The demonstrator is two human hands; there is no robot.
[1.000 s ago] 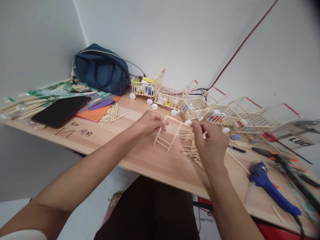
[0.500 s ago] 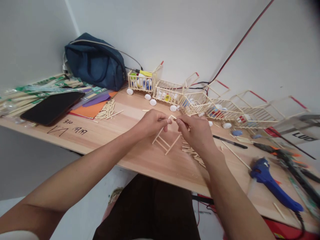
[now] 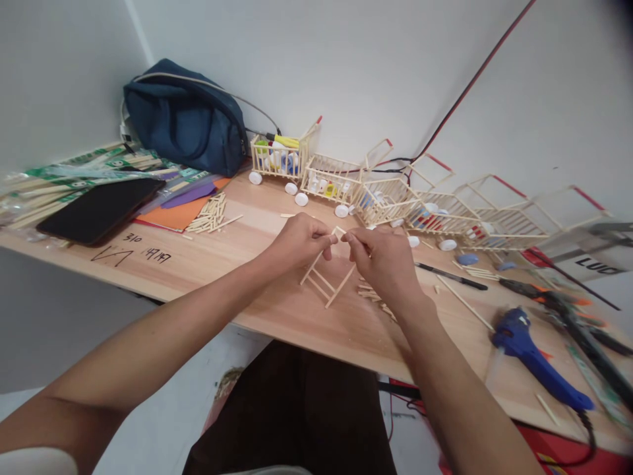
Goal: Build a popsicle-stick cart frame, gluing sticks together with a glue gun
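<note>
Both my hands pinch the far end of a small frame of thin wooden sticks on the wooden table. My left hand grips its upper left corner between thumb and fingers. Close beside it, my right hand has its fingertips closed at the upper right corner. The frame's near end, with two parallel crosspieces, shows below my hands; my fingers hide part of its sides. Short cut sticks lie in a pile partly under my right hand.
Several small stick carts with white wheels, such as one cart, line the wall. A blue glue gun, pliers and a black pen lie right. A blue bag, a dark tablet and bagged sticks sit left.
The view has shifted very slightly. My hands stay at the stick frame's far end, with my right fingertips adjusting a little; the frame stays in place.
</note>
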